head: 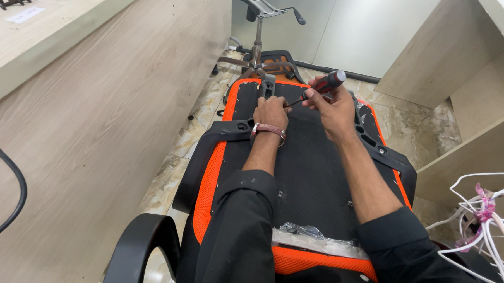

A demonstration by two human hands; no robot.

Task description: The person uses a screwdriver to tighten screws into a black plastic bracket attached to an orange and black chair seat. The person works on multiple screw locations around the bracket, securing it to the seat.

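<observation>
Head view is looking down along both forearms, which are stretching forward in dark sleeves over an upturned chair seat (314, 167) with a black underside and orange mesh edging. The left hand (271, 113) is lying knuckles-up on the far end of the seat, fingers curling down by a grey metal bracket (268, 86); a reddish-brown wristwatch (267, 131) is circling the wrist, and whether those fingers are pinching anything I cannot tell. The right hand (336, 108) is sitting just beside it, wrapping closed around a screwdriver (320, 88) with a red and black handle; the handle is tilting up and to the right past the thumb, while the thin shaft is slanting down to the left toward the left hand's fingertips, close to the bracket. Black armrests (208, 154) are flanking the seat on either side. Nearer the body, a crumpled clear plastic bag (311, 237) is lying on the seat between the sleeves; its contents are too small to make out. Beyond the seat, a chair base with an upright gas cylinder and metal mounting plate (257, 29) is standing on the marble floor. At the lower right, a tangle of white cables (489, 217) is hanging beside a wooden desk panel.
</observation>
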